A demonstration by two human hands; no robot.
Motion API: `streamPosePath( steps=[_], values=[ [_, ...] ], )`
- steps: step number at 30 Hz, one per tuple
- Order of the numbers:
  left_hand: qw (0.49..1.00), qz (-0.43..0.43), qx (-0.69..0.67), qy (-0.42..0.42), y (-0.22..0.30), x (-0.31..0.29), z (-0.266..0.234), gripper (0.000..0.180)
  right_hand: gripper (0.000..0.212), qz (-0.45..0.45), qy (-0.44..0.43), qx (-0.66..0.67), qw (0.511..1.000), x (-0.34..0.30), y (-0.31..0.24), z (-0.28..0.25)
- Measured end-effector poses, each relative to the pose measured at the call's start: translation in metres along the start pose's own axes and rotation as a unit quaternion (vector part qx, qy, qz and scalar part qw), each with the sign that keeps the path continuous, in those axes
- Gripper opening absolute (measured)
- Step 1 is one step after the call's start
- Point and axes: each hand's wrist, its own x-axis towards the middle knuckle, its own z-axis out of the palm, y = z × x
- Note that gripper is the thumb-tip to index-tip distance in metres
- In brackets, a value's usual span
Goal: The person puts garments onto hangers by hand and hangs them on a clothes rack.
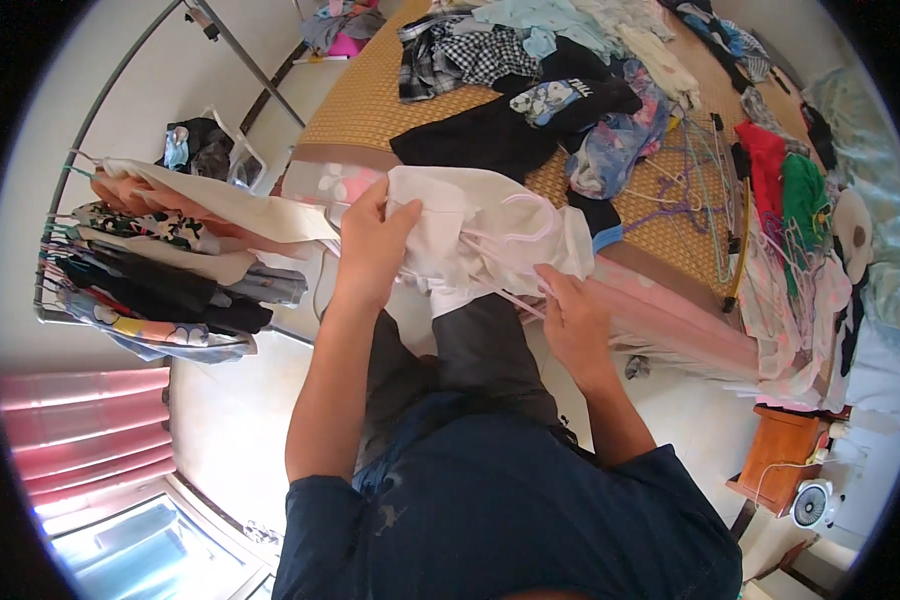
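Observation:
A white garment [440, 205] is bunched between my hands at the bed's near edge. With thumb and fingers, my left hand [375, 245] pinches its upper left part. My right hand [575, 320] grips a pale pink clothes hanger [515, 300], whose bar runs into the cloth. The hanger's hook [535, 220] lies over the garment, pointing away from me. Folds hide the rest of the hanger. Just beyond is a black printed top [510, 125] on the woven bed mat [355, 110].
Left of me, a clothes rack [100, 90] carries several hung garments [160, 280]. Loose hangers [680, 200] lie on the mat at right, near red [763, 165] and green clothes [803, 200]. A wooden cabinet [778, 450] and a small fan [813, 503] stand at lower right.

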Motion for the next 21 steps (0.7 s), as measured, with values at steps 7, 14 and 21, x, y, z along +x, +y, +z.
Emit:
streamPosePath(
  steps=[7, 14, 21],
  values=[
    [0.852, 0.267, 0.408, 0.189, 0.004, -0.02, -0.016, 0.047, 0.035, 0.007, 0.006, 0.06, 0.998, -0.006, -0.008, 0.014],
    [0.715, 0.416, 0.562, -0.024, 0.014, -0.047, -0.006, 0.053, 0.035, -0.023, -0.013, 0.013, 1.0, -0.006, -0.016, 0.01],
    [0.746, 0.427, 0.508, -0.05, -0.011, -0.041, -0.019, 0.025, 0.045, -0.086, -0.037, 0.105, 0.99, 0.007, -0.024, -0.004]
  ],
)
